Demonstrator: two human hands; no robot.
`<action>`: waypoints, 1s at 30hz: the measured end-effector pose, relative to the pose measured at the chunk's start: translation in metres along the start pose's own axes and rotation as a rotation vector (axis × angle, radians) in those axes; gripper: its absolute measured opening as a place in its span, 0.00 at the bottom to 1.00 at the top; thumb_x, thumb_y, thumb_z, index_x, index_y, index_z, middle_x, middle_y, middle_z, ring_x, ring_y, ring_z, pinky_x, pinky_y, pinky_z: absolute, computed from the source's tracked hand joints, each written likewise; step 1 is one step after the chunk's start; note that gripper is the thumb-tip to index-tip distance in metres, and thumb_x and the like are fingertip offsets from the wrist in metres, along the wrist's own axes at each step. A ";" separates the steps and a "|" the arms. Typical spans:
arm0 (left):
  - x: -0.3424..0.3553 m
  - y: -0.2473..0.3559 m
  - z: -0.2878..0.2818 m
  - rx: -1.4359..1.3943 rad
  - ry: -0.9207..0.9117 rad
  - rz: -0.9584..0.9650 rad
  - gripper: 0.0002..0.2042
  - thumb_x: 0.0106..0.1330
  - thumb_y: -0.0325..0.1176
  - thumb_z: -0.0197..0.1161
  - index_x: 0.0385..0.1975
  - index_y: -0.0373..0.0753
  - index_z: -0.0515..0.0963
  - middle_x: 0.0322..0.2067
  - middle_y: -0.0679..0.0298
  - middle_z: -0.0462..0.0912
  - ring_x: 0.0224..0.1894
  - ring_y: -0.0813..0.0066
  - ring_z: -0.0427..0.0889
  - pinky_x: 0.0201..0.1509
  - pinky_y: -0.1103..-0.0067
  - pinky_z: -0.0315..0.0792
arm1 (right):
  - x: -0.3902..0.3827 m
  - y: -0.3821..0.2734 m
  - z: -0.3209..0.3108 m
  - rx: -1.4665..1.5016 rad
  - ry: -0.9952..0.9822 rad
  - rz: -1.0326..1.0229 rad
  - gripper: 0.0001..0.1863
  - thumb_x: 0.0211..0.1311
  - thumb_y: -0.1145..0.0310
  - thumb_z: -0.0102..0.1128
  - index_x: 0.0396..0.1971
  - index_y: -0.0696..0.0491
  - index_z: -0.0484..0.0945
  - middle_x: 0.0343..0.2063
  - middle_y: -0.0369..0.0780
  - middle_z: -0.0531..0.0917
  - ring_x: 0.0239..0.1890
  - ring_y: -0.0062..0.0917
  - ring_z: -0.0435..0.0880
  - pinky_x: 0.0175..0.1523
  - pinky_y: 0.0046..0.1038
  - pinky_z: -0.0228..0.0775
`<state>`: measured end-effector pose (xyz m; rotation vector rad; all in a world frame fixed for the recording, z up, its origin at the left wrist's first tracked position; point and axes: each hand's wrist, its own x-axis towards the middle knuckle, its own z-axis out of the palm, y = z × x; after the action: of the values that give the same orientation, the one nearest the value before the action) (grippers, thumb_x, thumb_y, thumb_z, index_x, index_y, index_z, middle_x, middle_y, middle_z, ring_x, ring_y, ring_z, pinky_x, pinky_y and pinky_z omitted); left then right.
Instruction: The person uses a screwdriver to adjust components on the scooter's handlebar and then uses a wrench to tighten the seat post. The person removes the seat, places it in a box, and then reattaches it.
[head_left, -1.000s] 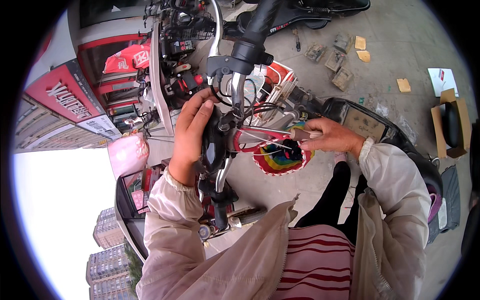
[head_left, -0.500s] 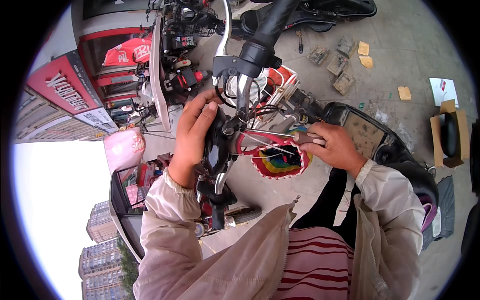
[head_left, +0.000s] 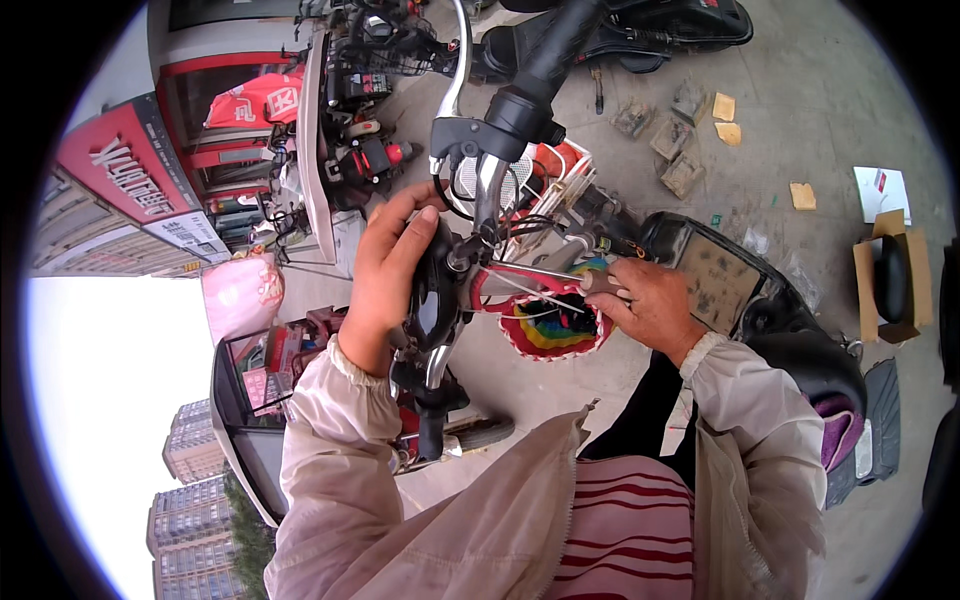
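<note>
A pink bag (head_left: 240, 295) hangs at nine o'clock, beside a red shopfront sign (head_left: 125, 175). Toward one o'clock, cardboard scraps (head_left: 725, 105) and grey blocks (head_left: 685, 175) lie scattered on the concrete floor (head_left: 800, 80). At three o'clock an open carton (head_left: 870, 290) holds a black object (head_left: 892, 278); white paper (head_left: 880, 190) lies just beyond it.

At the centre of the frame the left hand (head_left: 385, 275) wraps around a black switch housing (head_left: 435, 295) on a scooter handlebar (head_left: 540, 70), which runs toward the upper edge. The right hand (head_left: 650, 305), right of centre, grips a screwdriver (head_left: 560, 278) whose shaft points left at the housing. Below them hangs a red-rimmed rainbow-striped piece (head_left: 550, 330). A cardboard box (head_left: 890, 275) sits at the far right.
</note>
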<state>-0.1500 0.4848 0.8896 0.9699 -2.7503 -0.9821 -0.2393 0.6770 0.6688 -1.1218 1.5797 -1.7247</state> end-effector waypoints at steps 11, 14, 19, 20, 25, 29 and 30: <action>0.000 0.004 0.001 0.008 0.007 -0.008 0.15 0.66 0.35 0.51 0.47 0.34 0.75 0.39 0.61 0.79 0.42 0.70 0.70 0.51 0.77 0.60 | -0.003 0.001 -0.001 -0.176 0.101 -0.086 0.18 0.56 0.52 0.61 0.27 0.55 0.77 0.15 0.41 0.73 0.18 0.28 0.74 0.26 0.29 0.66; 0.000 0.003 0.002 0.063 0.008 -0.001 0.15 0.66 0.35 0.51 0.47 0.34 0.74 0.37 0.61 0.79 0.42 0.70 0.70 0.51 0.78 0.61 | 0.008 -0.001 -0.015 0.715 -0.539 0.524 0.24 0.60 0.46 0.55 0.21 0.54 0.75 0.10 0.33 0.70 0.11 0.18 0.67 0.18 0.21 0.56; -0.001 -0.003 0.003 0.003 0.034 0.002 0.15 0.65 0.35 0.52 0.47 0.34 0.75 0.36 0.61 0.78 0.42 0.69 0.71 0.51 0.77 0.61 | 0.022 0.001 -0.022 0.353 -0.458 0.359 0.23 0.60 0.49 0.57 0.31 0.57 0.77 0.16 0.31 0.72 0.14 0.13 0.66 0.19 0.18 0.56; -0.001 -0.004 0.002 0.012 0.044 -0.001 0.15 0.65 0.35 0.52 0.47 0.34 0.75 0.36 0.61 0.78 0.42 0.69 0.71 0.51 0.77 0.61 | 0.010 0.003 -0.009 0.123 -0.203 0.124 0.22 0.60 0.49 0.58 0.31 0.58 0.77 0.16 0.31 0.72 0.15 0.13 0.67 0.20 0.19 0.57; -0.001 -0.004 0.002 0.070 0.056 0.030 0.15 0.64 0.36 0.53 0.47 0.35 0.75 0.37 0.61 0.78 0.43 0.68 0.71 0.51 0.76 0.62 | 0.001 -0.006 0.003 0.528 -0.276 0.364 0.21 0.61 0.52 0.58 0.27 0.58 0.77 0.13 0.31 0.72 0.16 0.14 0.70 0.21 0.19 0.59; 0.003 -0.002 0.003 0.034 0.028 -0.021 0.16 0.64 0.38 0.53 0.47 0.36 0.75 0.37 0.61 0.79 0.43 0.68 0.70 0.52 0.76 0.61 | 0.024 0.011 -0.023 0.704 -0.677 0.651 0.22 0.61 0.49 0.55 0.23 0.55 0.76 0.12 0.31 0.71 0.12 0.11 0.67 0.16 0.17 0.56; 0.002 -0.005 0.004 0.050 0.050 0.008 0.16 0.64 0.38 0.53 0.47 0.36 0.75 0.38 0.60 0.79 0.43 0.67 0.70 0.52 0.76 0.61 | 0.022 0.000 -0.021 0.492 -0.507 0.497 0.23 0.60 0.48 0.57 0.22 0.55 0.75 0.12 0.31 0.71 0.12 0.13 0.68 0.17 0.17 0.58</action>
<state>-0.1495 0.4827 0.8834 0.9761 -2.7482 -0.8791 -0.2685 0.6695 0.6742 -0.7511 0.9421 -1.2614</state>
